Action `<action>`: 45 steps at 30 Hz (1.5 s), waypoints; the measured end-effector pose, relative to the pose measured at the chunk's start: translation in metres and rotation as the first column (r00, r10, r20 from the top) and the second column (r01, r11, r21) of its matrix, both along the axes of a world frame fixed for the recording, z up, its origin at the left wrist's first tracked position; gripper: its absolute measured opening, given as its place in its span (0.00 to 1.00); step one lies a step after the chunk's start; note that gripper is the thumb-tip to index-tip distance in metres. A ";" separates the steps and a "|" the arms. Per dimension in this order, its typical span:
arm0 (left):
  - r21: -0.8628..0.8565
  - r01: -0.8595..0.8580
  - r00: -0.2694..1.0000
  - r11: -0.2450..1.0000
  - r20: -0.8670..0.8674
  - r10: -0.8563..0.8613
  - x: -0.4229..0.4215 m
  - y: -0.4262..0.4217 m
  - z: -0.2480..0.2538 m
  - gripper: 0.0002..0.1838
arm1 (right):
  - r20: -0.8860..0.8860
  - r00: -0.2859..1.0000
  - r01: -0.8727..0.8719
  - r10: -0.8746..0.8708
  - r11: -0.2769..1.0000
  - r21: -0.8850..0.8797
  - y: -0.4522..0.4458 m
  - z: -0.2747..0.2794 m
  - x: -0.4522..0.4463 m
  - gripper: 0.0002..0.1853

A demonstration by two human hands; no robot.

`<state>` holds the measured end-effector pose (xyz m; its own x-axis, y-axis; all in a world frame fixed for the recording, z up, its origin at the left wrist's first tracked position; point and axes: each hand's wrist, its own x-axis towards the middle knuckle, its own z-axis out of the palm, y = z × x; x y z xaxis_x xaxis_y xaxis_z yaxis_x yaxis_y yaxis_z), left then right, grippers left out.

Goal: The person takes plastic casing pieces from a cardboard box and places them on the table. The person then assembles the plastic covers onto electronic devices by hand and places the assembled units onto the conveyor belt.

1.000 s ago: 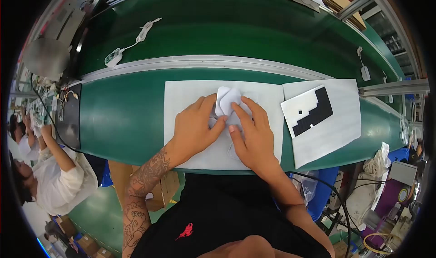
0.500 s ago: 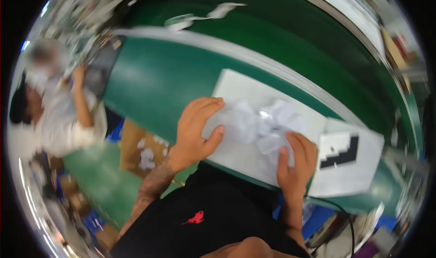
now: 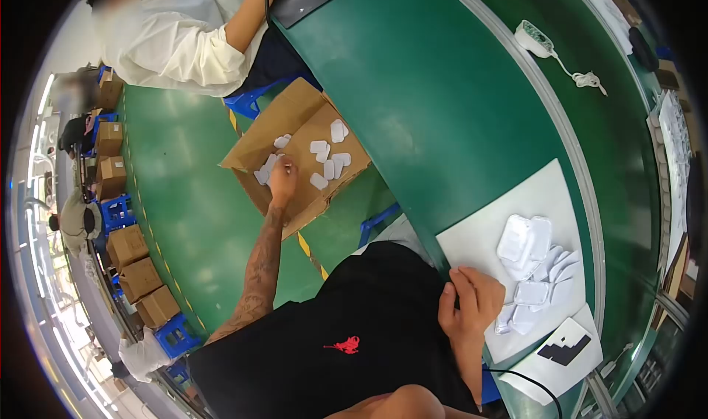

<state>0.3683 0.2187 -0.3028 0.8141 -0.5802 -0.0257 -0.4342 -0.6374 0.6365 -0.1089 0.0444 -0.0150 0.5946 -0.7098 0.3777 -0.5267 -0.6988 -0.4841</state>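
My left hand (image 3: 282, 179) reaches down into an open cardboard box (image 3: 295, 207), its fingers curled in among white plastic pieces (image 3: 263, 172). Whatever it grips is hidden by the fingers. More loose white pieces (image 3: 330, 168) lie across the box floor. My right hand (image 3: 472, 301) is at the near edge of a white board (image 3: 483, 231), fingers loosely bent, thumb apart, holding nothing. Close beyond it on the board is a pile of white plastic pieces (image 3: 525, 246), some like shallow trays and others like curved, overlapping covers.
A white sheet with a black stepped pattern (image 3: 564, 351) adjoins the board on the green table (image 3: 413, 117). A white device with a cord (image 3: 535, 39) lies past the metal rail. A co-worker in a light shirt (image 3: 177, 36) sits near the box. Cartons (image 3: 140, 279) line the aisle.
The view has swung left. My left hand has left the white board and gone down into the box, its fingers now curled. My right hand has drawn back to the board's near edge.
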 end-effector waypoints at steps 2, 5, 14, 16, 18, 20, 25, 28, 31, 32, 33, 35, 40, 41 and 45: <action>0.142 0.266 0.962 0.954 0.023 -0.271 0.018 0.022 -0.080 0.21 | -0.054 0.999 0.004 -0.005 1.000 -0.019 0.001 -0.001 0.004 0.10; 0.235 0.253 0.951 0.938 -0.239 -0.196 0.014 -0.004 -0.098 0.39 | -0.140 0.990 0.011 -0.024 0.996 -0.093 0.006 -0.002 0.007 0.08; 0.577 0.225 0.972 0.786 -0.082 -0.219 -0.032 -0.109 -0.076 0.66 | -0.218 0.973 0.062 -0.076 0.996 -0.068 0.007 -0.002 0.014 0.09; 0.570 0.236 0.971 0.787 -0.117 -0.206 -0.040 -0.106 -0.062 0.59 | -0.233 0.970 0.061 -0.075 0.996 -0.066 0.007 -0.002 0.015 0.09; 0.471 0.250 0.968 0.846 -0.114 -0.222 -0.039 -0.092 -0.077 0.51 | -0.232 0.970 0.054 -0.067 0.997 -0.063 0.006 -0.002 0.017 0.09; 0.382 0.272 0.962 0.883 -0.135 -0.238 -0.040 -0.080 -0.102 0.42 | -0.229 0.972 0.041 -0.054 0.997 -0.061 0.004 0.000 0.019 0.10; 0.368 0.296 0.952 0.882 -0.033 -0.305 -0.037 -0.067 -0.129 0.35 | -0.235 0.970 0.050 -0.059 0.998 -0.045 0.004 0.001 0.020 0.10; 0.378 0.296 0.954 0.877 -0.073 -0.291 -0.037 -0.065 -0.121 0.34 | -0.235 0.970 0.045 -0.054 0.998 -0.041 0.004 -0.001 0.019 0.09; 0.322 0.299 0.925 0.898 -0.330 -0.189 -0.032 -0.066 -0.116 0.32 | -0.236 0.970 0.051 -0.059 0.998 -0.040 0.004 -0.001 0.020 0.09; 0.317 0.317 0.902 0.894 -0.392 -0.181 -0.029 -0.066 -0.116 0.32 | -0.235 0.970 0.053 -0.061 0.998 -0.038 0.004 -0.001 0.020 0.09; 0.312 0.334 0.875 0.889 -0.454 -0.170 -0.026 -0.065 -0.118 0.31 | -0.235 0.970 0.052 -0.059 0.998 -0.036 0.004 -0.001 0.020 0.09; 0.240 0.362 0.827 0.901 -0.528 -0.192 -0.025 -0.057 -0.148 0.31 | -0.236 0.970 0.052 -0.059 0.998 -0.036 0.004 -0.001 0.020 0.09; 0.152 0.320 0.711 0.935 -0.691 -0.131 -0.034 -0.053 -0.138 0.35 | -0.238 0.970 0.052 -0.057 0.998 -0.026 0.005 0.000 0.021 0.09; 0.158 0.308 0.680 0.938 -0.726 -0.101 -0.037 -0.062 -0.106 0.37 | -0.239 0.970 0.048 -0.053 0.999 -0.026 0.004 -0.001 0.021 0.09; 0.182 0.391 0.731 0.902 -0.657 -0.185 -0.051 -0.062 -0.089 0.40 | -0.238 0.970 0.042 -0.048 0.999 -0.033 0.004 0.000 0.022 0.09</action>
